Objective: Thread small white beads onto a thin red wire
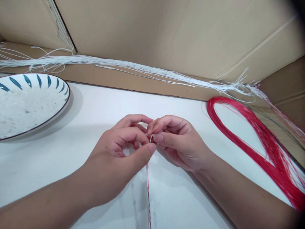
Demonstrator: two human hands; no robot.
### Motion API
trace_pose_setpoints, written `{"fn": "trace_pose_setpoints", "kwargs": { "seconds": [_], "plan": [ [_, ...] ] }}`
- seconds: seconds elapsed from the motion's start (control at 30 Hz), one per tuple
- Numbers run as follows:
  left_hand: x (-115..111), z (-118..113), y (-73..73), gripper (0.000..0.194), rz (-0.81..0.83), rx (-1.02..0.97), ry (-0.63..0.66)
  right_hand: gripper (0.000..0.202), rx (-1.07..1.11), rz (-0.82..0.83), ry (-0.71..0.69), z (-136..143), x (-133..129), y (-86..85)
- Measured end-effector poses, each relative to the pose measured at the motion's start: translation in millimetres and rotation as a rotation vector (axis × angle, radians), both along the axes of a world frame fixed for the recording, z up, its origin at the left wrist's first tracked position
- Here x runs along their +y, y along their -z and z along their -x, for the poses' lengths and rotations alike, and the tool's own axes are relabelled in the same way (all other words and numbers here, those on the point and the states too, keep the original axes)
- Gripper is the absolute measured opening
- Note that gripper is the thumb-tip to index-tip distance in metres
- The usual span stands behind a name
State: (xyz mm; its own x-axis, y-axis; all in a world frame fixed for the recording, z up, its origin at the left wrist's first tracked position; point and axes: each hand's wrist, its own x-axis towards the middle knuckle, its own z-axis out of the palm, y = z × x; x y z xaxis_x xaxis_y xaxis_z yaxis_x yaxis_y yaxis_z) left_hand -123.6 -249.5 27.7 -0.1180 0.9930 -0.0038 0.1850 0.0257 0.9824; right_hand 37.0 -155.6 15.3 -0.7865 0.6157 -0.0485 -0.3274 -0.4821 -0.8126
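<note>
My left hand [124,152] and my right hand [177,140] meet over the white table, fingertips close together. Between the left thumb and index finger a thin white cord [151,138] is pinched, its short upper end sticking out. The right thumb and index finger close on that same end. Below the hands a red cord [148,194] runs down toward me beside a white strand, with small clear pieces along it. Fingers hide the exact point where the strands come together.
At left stands a plate [67,99] with a dark rim and blue leaf marks, full of small clear-white pieces. A red cord bundle [228,132] lies looped at right. White cords [133,66] stretch along the cardboard wall [152,28] at the back.
</note>
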Motion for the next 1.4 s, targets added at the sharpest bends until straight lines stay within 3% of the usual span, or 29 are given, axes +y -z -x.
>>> {"fn": "trace_pose_setpoints", "kwargs": {
  "seconds": [1.4],
  "plan": [
    [1.3,0.5,-2.0,0.026,0.012,-0.037,0.039,0.010,-0.042,-0.025,0.016,-0.1,1.1,-1.6]
  ]
}}
